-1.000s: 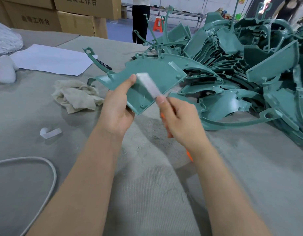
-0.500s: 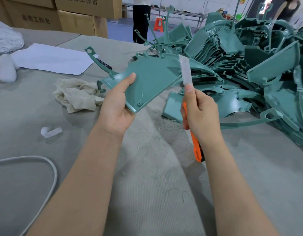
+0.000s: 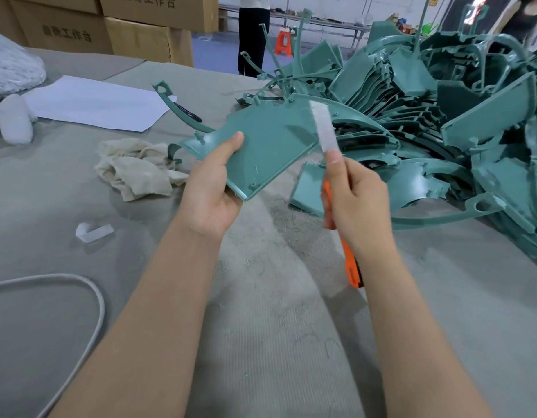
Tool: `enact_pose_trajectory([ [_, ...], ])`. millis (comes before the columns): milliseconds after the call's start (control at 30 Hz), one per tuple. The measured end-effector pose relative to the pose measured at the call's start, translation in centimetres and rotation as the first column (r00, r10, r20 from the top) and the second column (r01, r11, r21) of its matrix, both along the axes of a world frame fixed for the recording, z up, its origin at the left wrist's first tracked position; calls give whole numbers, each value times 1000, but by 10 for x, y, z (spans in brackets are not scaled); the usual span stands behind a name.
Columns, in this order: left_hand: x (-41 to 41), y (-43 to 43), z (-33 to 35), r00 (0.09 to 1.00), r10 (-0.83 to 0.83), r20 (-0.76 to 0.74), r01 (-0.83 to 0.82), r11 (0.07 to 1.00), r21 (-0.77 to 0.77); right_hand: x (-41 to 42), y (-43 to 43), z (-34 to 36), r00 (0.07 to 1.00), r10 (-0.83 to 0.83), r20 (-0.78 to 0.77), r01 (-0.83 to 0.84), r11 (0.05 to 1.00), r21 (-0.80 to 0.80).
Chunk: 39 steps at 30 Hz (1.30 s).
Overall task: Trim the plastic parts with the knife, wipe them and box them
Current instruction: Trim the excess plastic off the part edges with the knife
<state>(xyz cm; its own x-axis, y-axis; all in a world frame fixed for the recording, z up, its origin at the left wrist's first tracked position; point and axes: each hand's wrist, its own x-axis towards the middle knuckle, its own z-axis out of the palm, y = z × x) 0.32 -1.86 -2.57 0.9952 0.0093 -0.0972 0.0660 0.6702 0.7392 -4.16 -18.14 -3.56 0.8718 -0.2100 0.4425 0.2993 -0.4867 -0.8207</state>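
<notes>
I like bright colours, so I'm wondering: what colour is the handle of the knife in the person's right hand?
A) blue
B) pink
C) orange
C: the knife gripped in the right hand has a bright orange handle sticking out below the fist. Its pale blade points up beside the green plastic part that the left hand holds.

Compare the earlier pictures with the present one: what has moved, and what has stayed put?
The right hand carried the knife rightward, from beside the thumb of the left hand to the right edge of the part, and the blade swung from leaning left to nearly upright. Nothing was picked up or released. The left hand still holds the part; the rag and pile lie unchanged.
</notes>
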Motion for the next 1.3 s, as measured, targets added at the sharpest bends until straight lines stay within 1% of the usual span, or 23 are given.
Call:
enact_pose_trajectory([
  [100,0,-2,-1,1000,-7,-16,8,1000,16,5,-9,-3,998,-53,-18,53,999,6],
  [200,-1,-3,-1,1000,-16,-21,16,1000,16,5,-10,-5,999,-33,-34,32,999,-40],
  [300,0,-3,-1,1000,-18,-18,18,1000,17,4,-11,-4,999,-8,-41,6,999,-41],
  [367,0,-4,-1,1000,-11,-19,11,1000,18,4,-8,-3,998,27,-61,-32,997,-73],
  [467,1,-6,-1,1000,7,-26,-6,999,39,1,6,-4,987,118,-107,-134,978,-158],
  [567,3,-5,-3,999,27,-30,-26,999,39,-3,16,-5,976,187,-110,-208,953,-222],
  [633,3,-4,-3,1000,11,-27,-10,999,31,-4,19,-5,964,234,-123,-259,930,-261],
  [733,2,-5,-3,1000,-12,-28,13,999,31,-6,19,-5,948,281,-149,-311,918,-248],
  [800,3,-5,-3,999,17,-29,-17,999,28,-5,14,-4,956,259,-138,-281,943,-177],
  [867,3,-5,-4,999,32,-21,-31,999,14,-3,5,-2,980,170,-102,-180,979,-97],
  [933,3,-4,-4,1000,20,-16,-20,1000,2,0,-4,0,994,72,-78,-77,995,-63],
  [1000,3,-3,-5,1000,11,-9,-11,1000,-2,1,-11,1,996,11,-89,-14,999,-36],
  [1067,4,-4,-6,1000,8,1,-8,1000,-6,1,-14,1,994,-4,-109,1,1000,-24],
  [1200,4,-6,-6,1000,10,-5,-10,1000,18,1,-13,0,988,21,-154,-34,996,-83],
  [1300,5,-4,-7,1000,17,-7,-16,999,27,1,-12,-1,985,40,-169,-57,994,-98],
])
